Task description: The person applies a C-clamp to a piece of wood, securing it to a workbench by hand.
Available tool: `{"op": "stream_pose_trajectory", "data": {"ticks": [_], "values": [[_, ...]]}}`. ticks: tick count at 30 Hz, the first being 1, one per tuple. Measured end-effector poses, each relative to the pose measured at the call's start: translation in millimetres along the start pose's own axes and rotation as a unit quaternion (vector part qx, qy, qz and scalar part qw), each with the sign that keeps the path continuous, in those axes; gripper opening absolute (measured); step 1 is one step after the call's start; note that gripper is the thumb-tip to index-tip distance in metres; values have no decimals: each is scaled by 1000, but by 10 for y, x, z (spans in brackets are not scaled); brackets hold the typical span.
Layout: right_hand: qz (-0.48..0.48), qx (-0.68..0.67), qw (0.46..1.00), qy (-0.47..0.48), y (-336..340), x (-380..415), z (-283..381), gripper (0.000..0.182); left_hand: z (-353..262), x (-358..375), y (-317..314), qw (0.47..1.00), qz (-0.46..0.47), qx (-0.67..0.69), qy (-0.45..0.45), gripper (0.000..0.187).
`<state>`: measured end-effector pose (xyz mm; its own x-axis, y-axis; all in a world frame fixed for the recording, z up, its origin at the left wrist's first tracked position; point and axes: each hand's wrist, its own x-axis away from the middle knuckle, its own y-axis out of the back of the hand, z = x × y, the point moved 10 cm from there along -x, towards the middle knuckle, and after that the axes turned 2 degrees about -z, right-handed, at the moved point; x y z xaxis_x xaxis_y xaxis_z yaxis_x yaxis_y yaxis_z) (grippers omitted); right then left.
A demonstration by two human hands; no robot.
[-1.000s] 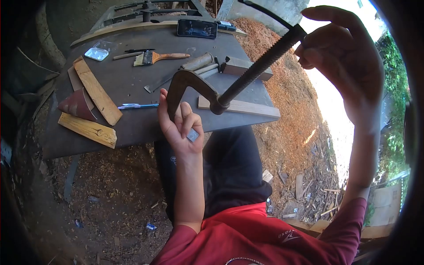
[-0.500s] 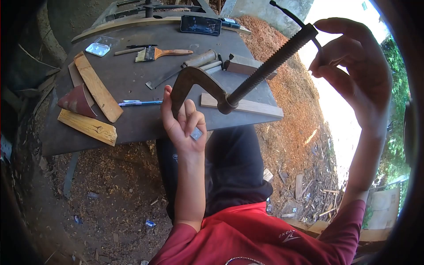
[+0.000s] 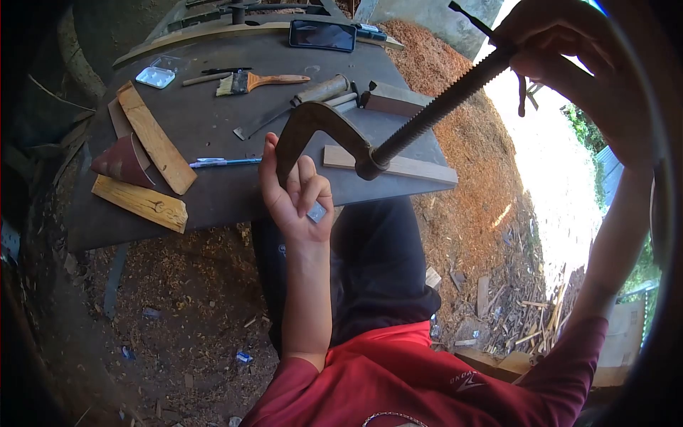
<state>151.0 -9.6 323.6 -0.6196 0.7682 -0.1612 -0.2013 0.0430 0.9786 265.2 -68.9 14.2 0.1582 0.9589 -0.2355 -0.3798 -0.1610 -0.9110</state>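
Note:
A dark metal C-clamp [image 3: 313, 122] is held up above the table's near edge. My left hand [image 3: 295, 203] is closed on the lower end of its curved frame. A small grey square piece [image 3: 316, 212] sits under the curled fingers, against the palm. From the frame's other end the long threaded screw [image 3: 445, 107] slants up to the right. My right hand [image 3: 580, 67] is closed around the screw's top end, beside the thin turning bar [image 3: 471, 18]. Its fingertips are partly in shadow.
On the dark table [image 3: 228, 192] lie wood strips [image 3: 156, 139], rolled sandpaper [image 3: 124, 162], a pen [image 3: 224, 162], a brush [image 3: 263, 82], a chisel [image 3: 267, 124], a phone [image 3: 322, 35] and a wood bar [image 3: 391, 167]. Sawdust [image 3: 469, 171] covers the ground at right.
My right hand has moved up and inward onto the screw's end, and the turning bar has shifted its angle. My left hand keeps its hold on the clamp frame.

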Motion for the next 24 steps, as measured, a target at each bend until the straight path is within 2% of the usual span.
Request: {"op": "stream_pose_trajectory", "data": {"ticks": [8, 11, 17, 24], "values": [[19, 8, 1000, -11, -6, -41, -2, 50, 5, -4, 29, 1000, -15, -9, 5, 23], [24, 10, 1000, -17, -12, -51, -19, 50, 12, 3, -1, 998, 33, -42, 25, 20], [33, 12, 999, -30, -6, -16, -34, 50, 10, -6, 25, 1000, -11, 21, 13, 25], [38, 6, 999, -37, -47, -2, -54, 50, 0, -6, 5, 1000, 8, -12, 11, 23]]}}
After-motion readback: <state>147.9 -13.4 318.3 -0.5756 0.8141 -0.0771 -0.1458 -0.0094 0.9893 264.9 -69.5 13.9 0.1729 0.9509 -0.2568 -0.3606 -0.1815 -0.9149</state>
